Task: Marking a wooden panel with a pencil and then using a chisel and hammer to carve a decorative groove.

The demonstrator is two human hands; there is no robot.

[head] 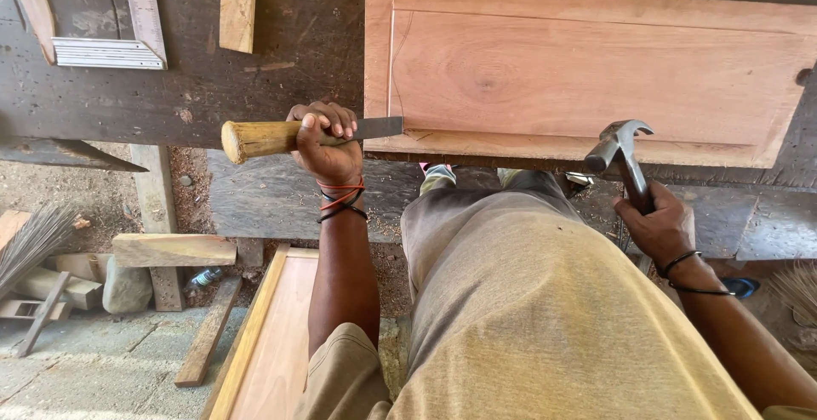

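A dark bench (255, 71) runs across the top of the view, and on it lies a reddish wood panel (596, 71) with a raised border, its near edge close to the bench edge. At far left on the bench sits a metal square (128, 37), with a pale wood block (238, 3) to its right. Below the bench, on the floor, lie a second panel (272, 335), a loose plank (174, 250), a stone (126, 288) and a broom (30, 241). The person's own body in a tan shirt fills the lower middle and hides the ground beneath the panel. The left hand (328, 143) has its grip wrapped tight around a chisel (306, 135), fingers curled over where the wooden handle meets the flat blade; the handle points left and the blade tip touches the panel's lower left corner. The right hand (655, 224) is closed around the shaft of a claw hammer (621, 148), whose steel head is raised just in front of the panel's near edge, to the right of the chisel and well apart from it
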